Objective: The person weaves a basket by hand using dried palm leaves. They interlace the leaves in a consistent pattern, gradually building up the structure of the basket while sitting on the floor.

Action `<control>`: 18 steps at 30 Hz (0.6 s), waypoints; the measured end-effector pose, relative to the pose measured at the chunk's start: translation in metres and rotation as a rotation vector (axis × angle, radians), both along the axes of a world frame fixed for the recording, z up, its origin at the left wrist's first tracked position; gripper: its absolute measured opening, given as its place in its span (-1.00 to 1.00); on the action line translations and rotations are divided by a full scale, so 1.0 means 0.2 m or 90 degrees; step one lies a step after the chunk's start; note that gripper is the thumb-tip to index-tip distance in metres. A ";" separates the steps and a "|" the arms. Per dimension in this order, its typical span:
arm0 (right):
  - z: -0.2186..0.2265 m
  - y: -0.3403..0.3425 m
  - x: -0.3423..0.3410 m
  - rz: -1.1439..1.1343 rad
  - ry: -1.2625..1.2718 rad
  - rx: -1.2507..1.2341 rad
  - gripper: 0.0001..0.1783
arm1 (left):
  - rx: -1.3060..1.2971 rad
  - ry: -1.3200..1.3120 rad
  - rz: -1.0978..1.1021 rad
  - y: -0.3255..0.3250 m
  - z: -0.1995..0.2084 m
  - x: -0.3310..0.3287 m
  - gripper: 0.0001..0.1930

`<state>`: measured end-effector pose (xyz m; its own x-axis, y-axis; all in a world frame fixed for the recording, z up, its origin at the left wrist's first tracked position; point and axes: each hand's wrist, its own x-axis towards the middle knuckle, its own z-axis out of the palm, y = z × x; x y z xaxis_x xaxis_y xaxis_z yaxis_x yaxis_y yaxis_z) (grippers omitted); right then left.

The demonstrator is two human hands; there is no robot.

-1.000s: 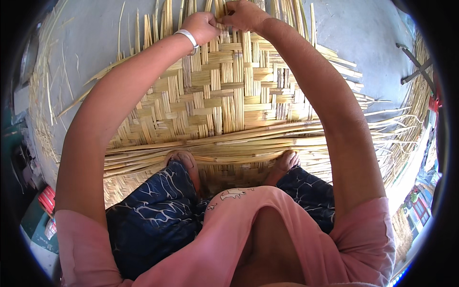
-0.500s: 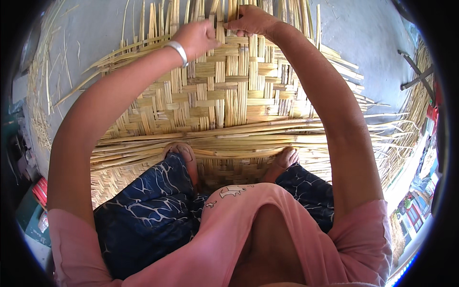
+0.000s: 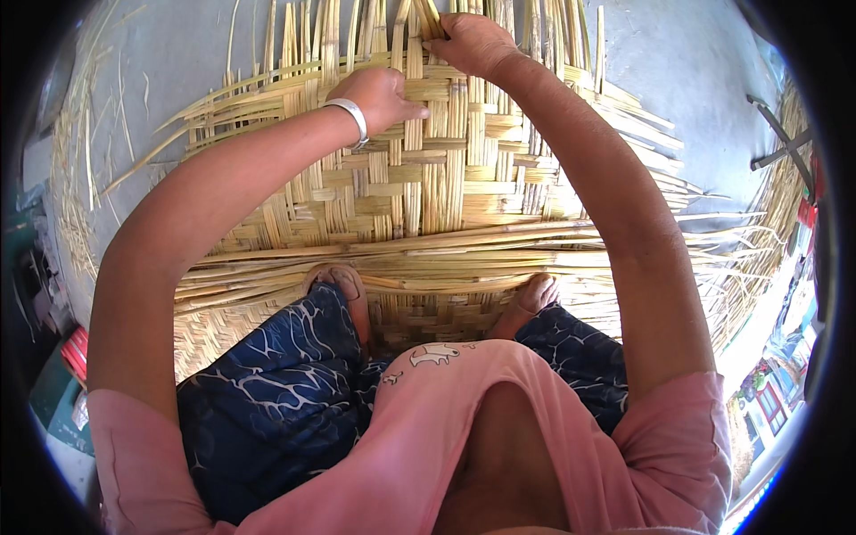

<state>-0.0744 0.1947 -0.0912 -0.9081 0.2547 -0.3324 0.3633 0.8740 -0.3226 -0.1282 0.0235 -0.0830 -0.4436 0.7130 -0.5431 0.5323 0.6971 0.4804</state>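
Note:
A partly woven mat [image 3: 428,183] of flat, straw-coloured cane or reed strips lies in front of me, its far strips fanning out loose. At its far edge my right hand [image 3: 477,43] is closed on a few upright reed strips [image 3: 429,20], pulling them up and leaning them slightly. My left hand [image 3: 376,98], a silver bangle [image 3: 349,118] on its wrist, rests on the weave a little nearer and to the left. Its fingers are curled and one digit points right along the mat; whatever lies under them is hidden.
My two bare feet [image 3: 343,281] stand on the mat's near part, beside a bundle of long loose strips [image 3: 464,259] lying crosswise. Grey floor [image 3: 664,53] shows around, with stray strips at the left. A dark crossed metal frame [image 3: 785,143] stands at the right.
My left hand has drawn nearer to me and slightly right, down onto the weave. My right hand stays near the far edge and now tilts the strips up.

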 end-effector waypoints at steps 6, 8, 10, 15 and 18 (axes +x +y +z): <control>-0.01 -0.03 0.00 0.016 0.022 0.049 -0.66 | -0.050 0.018 -0.003 0.03 0.00 0.02 -0.56; 0.01 -0.03 0.01 0.006 0.041 0.014 -0.66 | -0.074 -0.007 0.031 0.05 0.00 0.05 -0.56; 0.00 -0.03 0.02 -0.004 0.040 0.018 -0.66 | -0.069 -0.013 0.053 0.05 0.03 0.06 -0.59; -0.03 0.00 0.01 -0.015 0.011 0.006 -0.64 | -0.043 -0.146 0.063 0.04 0.01 0.00 -0.67; -0.03 -0.02 0.02 -0.015 0.034 0.012 -0.64 | -0.039 -0.181 0.066 0.03 0.01 -0.02 -0.67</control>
